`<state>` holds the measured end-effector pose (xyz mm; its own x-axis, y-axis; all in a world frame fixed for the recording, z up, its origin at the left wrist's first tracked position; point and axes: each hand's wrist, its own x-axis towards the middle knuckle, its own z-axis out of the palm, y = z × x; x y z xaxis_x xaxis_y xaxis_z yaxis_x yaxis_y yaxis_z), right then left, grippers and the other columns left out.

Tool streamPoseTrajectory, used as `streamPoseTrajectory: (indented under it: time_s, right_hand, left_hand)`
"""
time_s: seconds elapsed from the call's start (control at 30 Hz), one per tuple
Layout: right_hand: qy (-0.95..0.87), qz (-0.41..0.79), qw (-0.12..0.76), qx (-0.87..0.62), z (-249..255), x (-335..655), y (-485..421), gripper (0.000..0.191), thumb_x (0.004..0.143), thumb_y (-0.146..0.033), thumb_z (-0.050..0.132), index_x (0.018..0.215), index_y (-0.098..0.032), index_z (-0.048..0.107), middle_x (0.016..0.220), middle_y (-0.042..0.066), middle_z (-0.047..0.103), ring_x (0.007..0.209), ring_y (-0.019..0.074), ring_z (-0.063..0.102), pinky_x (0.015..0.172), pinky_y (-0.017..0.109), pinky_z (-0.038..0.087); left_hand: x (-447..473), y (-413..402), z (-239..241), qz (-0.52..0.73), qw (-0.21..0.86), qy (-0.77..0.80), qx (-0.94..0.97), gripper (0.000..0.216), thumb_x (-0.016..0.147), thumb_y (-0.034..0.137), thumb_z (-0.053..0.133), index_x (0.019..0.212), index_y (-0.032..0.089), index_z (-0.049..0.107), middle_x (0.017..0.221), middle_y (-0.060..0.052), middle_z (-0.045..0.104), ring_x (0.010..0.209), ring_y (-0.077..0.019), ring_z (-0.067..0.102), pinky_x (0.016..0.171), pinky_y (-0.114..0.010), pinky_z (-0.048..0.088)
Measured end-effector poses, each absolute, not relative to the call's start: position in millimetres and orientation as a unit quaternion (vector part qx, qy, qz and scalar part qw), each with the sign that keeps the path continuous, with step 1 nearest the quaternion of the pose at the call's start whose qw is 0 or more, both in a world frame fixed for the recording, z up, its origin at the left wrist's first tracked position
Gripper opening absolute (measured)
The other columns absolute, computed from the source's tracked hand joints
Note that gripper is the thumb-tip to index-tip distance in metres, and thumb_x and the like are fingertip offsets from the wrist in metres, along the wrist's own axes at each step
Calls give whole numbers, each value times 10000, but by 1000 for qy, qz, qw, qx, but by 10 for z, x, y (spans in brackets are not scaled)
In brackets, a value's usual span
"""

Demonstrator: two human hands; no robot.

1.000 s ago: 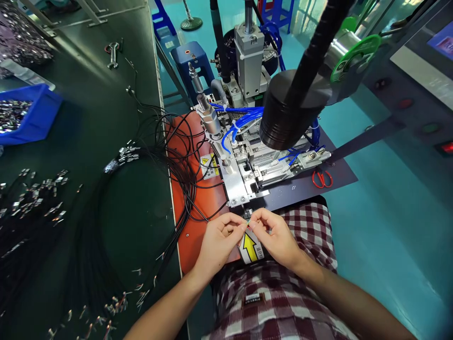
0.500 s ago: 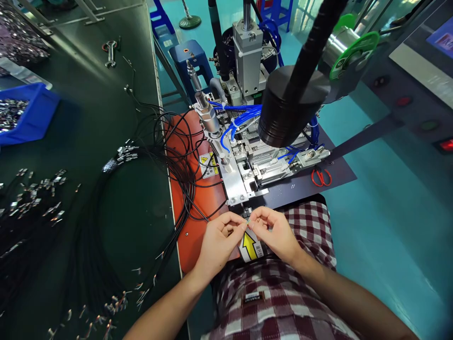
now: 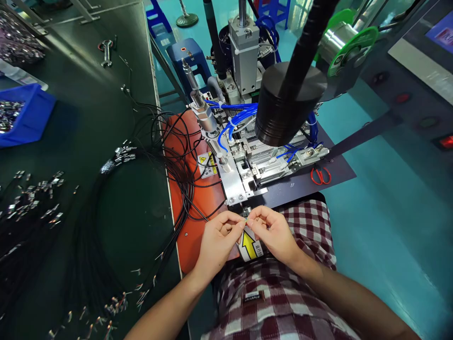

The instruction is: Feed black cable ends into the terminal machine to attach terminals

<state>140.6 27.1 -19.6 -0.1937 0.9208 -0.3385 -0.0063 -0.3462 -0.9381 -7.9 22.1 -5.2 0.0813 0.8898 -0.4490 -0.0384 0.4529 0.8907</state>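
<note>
My left hand (image 3: pixel 217 241) and my right hand (image 3: pixel 274 233) meet fingertip to fingertip in front of the machine's metal fixture (image 3: pixel 244 177). Both pinch the thin end of a black cable (image 3: pixel 193 210) that runs off to the left; small coloured wire tips (image 3: pixel 246 221) show between the fingers. Below the hands lies a yellow arrow label (image 3: pixel 249 245) on the orange plate (image 3: pixel 193 231). The fingers of both hands are closed in a pinch.
A bundle of black cables (image 3: pixel 106 203) with metal plugs loops over the dark green bench. A blue bin (image 3: pixel 24 115) of metal parts stands at the far left. Red scissors (image 3: pixel 320 175) lie right of the fixture. A black cylinder (image 3: pixel 286 104) hangs above the machine.
The view has shifted slightly; the hands keep the same pinch on the cable end, with only small finger motion.
</note>
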Motion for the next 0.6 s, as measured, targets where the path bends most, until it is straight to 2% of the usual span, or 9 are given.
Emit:
streamPoseTrajectory:
  time_s: [0.1,0.27,0.43,0.6]
  right_hand:
    - [-490,592,373,-520,-208,1416,251,112,839,-273,583,774,-182,576,652,-19,531,582,111,480,558,238,401]
    - [-457,649,334,-508,-209,1466,291,144,846,-309,577,792,-177,587,568,-39,519,516,111,508,514,233,414]
    - [-542,556,326,-539,-238,1493,279,127,849,-295,600,848,-184,661,672,2,628,594,134,564,544,250,411]
    - [-623,462,333,-537,-175,1490,256,114,868,-225,564,772,-196,618,740,22,638,649,149,557,619,276,430]
  left_hand:
    - [-80,242,-21,355,633,574,378,207,741,333,710,747,138,638,555,26,566,477,-79,500,480,-188,421]
    - [-93,258,-9,349,642,573,372,236,729,358,719,733,135,641,500,35,538,450,-75,477,464,-186,405]
    - [-100,258,-25,348,646,569,373,227,727,349,723,736,136,645,487,41,526,455,-74,470,475,-184,399]
    - [-98,259,0,335,634,576,392,200,735,330,711,732,138,655,500,37,533,464,-75,469,475,-182,390]
